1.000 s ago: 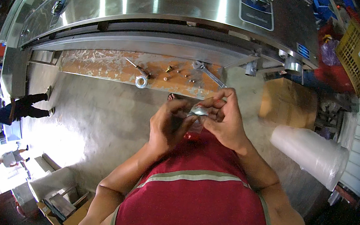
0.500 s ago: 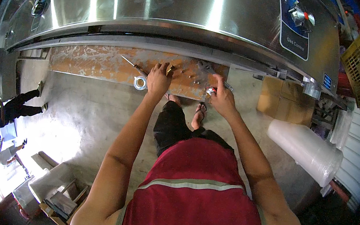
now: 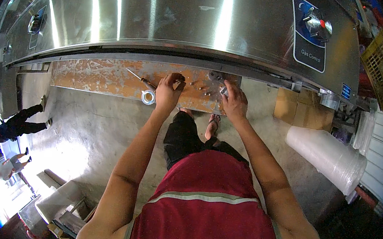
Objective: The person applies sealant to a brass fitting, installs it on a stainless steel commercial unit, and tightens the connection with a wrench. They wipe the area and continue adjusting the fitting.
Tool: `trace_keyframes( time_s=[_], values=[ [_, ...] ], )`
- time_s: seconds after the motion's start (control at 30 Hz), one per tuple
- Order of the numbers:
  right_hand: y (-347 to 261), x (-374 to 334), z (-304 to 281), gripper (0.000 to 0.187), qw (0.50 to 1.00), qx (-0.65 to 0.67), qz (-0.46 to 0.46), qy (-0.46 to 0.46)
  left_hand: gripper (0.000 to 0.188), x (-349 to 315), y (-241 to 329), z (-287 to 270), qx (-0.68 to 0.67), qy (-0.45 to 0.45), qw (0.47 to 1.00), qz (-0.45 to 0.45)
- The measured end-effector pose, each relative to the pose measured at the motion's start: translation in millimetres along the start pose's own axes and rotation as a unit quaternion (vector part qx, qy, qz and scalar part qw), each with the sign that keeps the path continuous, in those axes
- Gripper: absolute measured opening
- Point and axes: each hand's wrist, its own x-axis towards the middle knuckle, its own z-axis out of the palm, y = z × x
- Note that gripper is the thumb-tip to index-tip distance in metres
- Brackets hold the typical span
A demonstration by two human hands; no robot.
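Observation:
On a worn orange-brown board [image 3: 107, 74], a screwdriver [image 3: 136, 74] lies with its shaft pointing away to the left. Beside its handle, at the board's near edge, is a white ring-shaped roll [image 3: 147, 97]. My left hand [image 3: 168, 93] is just right of these, thumb and fingers curled round a small brass-coloured piece [image 3: 177, 84], mostly hidden. Several small brass-coloured parts [image 3: 207, 93] are scattered between my hands. My right hand [image 3: 236, 104] is closed over a small silvery piece [image 3: 224, 90]. Beyond its fingers shows the dark head of an adjustable wrench [image 3: 215, 76]; my hand covers the handle.
A large stainless steel appliance [image 3: 184, 19] with a control knob [image 3: 318, 24] overhangs the board's far side. To the right are a cardboard box [image 3: 303, 108], a large roll of clear wrap [image 3: 326, 156] and a yellow crate [image 3: 381, 70]. Two people [image 3: 16, 123] are far left.
My left fingers have drawn in round the brass-coloured piece. My right hand has shifted slightly left, and the red-and-white spot seen at its fingertips earlier no longer shows.

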Motion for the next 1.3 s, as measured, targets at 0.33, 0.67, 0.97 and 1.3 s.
trace_keyframes(
  time_s=[0.33, 0.67, 0.97, 1.3],
  values=[
    [-66, 2, -110, 0.051, 0.982, 0.186, 0.006, 0.026, 0.034, -92, 136, -67, -0.163, 0.059, 0.984, 0.04],
    [-156, -19, -250, 0.065, 0.89, 0.442, -0.102, -0.049, 0.037, -140, 213, -76, -0.081, 0.098, 0.975, 0.181],
    [-148, -20, -275, 0.062, 0.898, 0.401, -0.18, -0.037, 0.039, -157, 231, -87, -0.424, -0.129, 0.894, 0.062],
    [-145, -18, -285, 0.06, 0.935, 0.251, -0.249, -0.014, 0.043, -159, 243, -91, -0.369, -0.161, 0.909, 0.104]
  ],
)
